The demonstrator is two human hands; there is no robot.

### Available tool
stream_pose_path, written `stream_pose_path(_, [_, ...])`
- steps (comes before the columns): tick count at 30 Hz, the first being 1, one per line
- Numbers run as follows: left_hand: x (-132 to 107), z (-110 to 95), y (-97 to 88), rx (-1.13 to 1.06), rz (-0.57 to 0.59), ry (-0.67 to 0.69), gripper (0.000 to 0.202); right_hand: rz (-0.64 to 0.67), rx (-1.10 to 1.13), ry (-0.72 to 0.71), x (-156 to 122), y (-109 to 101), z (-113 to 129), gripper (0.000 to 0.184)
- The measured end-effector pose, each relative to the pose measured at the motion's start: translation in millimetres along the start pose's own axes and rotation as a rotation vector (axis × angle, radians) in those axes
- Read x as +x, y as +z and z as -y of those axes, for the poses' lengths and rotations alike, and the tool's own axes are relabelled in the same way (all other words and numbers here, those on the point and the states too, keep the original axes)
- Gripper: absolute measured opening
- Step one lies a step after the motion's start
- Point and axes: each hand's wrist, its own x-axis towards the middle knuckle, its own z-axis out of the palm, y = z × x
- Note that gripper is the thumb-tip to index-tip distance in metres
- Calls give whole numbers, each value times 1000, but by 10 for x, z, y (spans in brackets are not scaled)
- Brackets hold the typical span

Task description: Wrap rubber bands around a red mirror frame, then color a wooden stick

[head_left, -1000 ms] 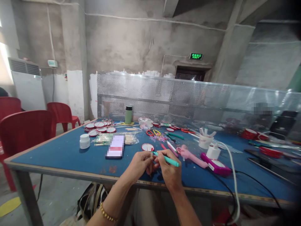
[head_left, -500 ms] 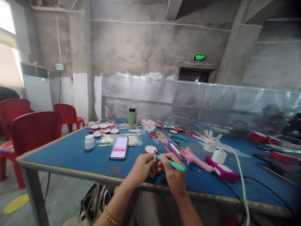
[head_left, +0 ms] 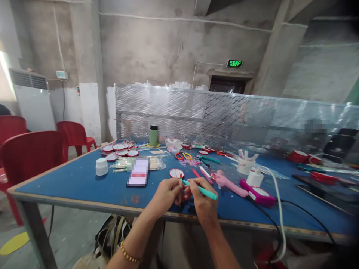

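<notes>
My left hand (head_left: pixel 169 193) is closed on a thin wooden stick (head_left: pixel 180 192) with red at its upper end. In my right hand (head_left: pixel 204 201) lies a teal pen (head_left: pixel 206 192), gripped between the fingers, its tip pointing left at the stick's upper part. Whether the tip touches the stick I cannot tell. Just beyond the fingers is a white disc with a red rim (head_left: pixel 176 173); whether the stick joins it is unclear. A pink pen (head_left: pixel 197 173) and a white pen (head_left: pixel 206 172) lie beyond my right hand.
A phone (head_left: pixel 137 173) and a white jar (head_left: pixel 101 166) stand left on the blue table (head_left: pixel 73 192). Red-rimmed discs (head_left: pixel 120 151) are piled behind. At right are a pink glue gun (head_left: pixel 230 184), a purple box (head_left: pixel 259 194) and a white cable (head_left: pixel 279 201). Pliers (head_left: pixel 209 160) lie mid-table.
The whole view has shifted, with the table's things a little further left and up in the picture. Both hands keep their hold on the stick and the pen, with little visible movement.
</notes>
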Motion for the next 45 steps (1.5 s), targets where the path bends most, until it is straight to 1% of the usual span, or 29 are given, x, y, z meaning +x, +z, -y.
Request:
stream_pose_path(4, [-7,11,0,42,-6,7,33,10,-1,-21,-12,1,1,22])
stream_pose_path(16, [-10,13,-7,-1,21,-9,33,30,-16,-27,-17,5,7,21])
stream_pose_path(21, [-15,4,-11,-18,32,-8,30,-2,-28,-42,-9,13,-5,20])
stream_pose_path(24, [-22,3,-11,-33,38,-5,29,0,-47,-51,-9,17,-14,20])
stream_pose_path(34, [-24,-9,-12,-15,28,1,27,28,-62,-55,0,35,4,23])
stream_pose_path(45, [-23,-9,-12,-15,22,-5,27,6,-55,-54,-3,38,-3,21])
